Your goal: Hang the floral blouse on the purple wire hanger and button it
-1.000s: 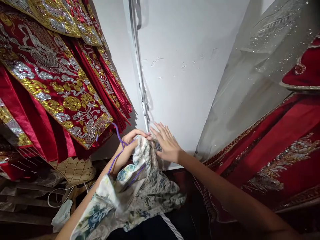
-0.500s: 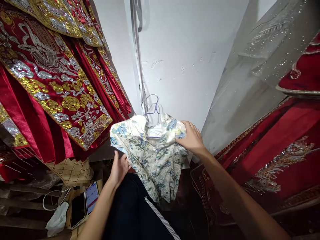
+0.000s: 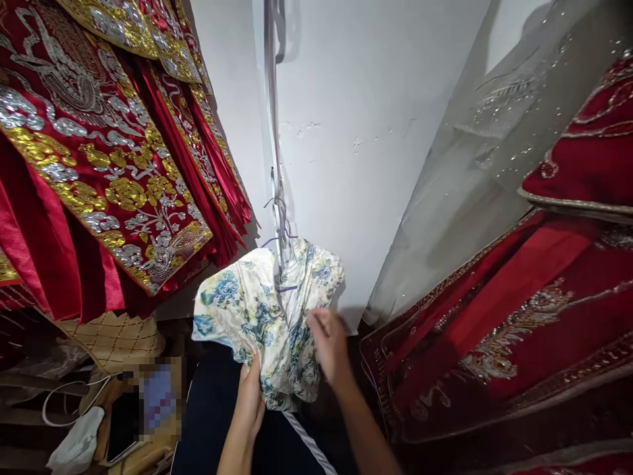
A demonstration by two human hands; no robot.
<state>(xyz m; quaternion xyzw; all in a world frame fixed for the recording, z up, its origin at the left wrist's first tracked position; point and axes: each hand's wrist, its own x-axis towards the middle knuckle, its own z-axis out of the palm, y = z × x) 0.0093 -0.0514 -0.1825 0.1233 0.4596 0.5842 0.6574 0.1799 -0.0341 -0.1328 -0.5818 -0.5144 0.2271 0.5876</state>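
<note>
A short-sleeved blouse (image 3: 267, 316) in white with blue and green flowers hangs on a thin purple hanger (image 3: 284, 221), beside a narrow pole (image 3: 271, 86) at the wall. My left hand (image 3: 253, 396) is closed on its lower left side, thumb in front and the other fingers hidden behind the cloth. In front of the blouse's right half is my right hand (image 3: 330, 340), slightly blurred, with its fingers curled in. Whether cloth is pinched between them is unclear.
Red robes with gold and silver embroidery (image 3: 128, 191) hang at left. A sheer sparkling dress (image 3: 445, 171) and red embroidered garments (image 3: 494, 316) hang at right. Lower left are a dark phone (image 3: 123, 422), a white cable (image 3: 59, 422) and a crumpled white piece (image 3: 76, 442).
My right hand has left the right shoulder and come down to the blouse's front. My left hand has moved lower, onto its side. The blouse sits further left and lower in view.
</note>
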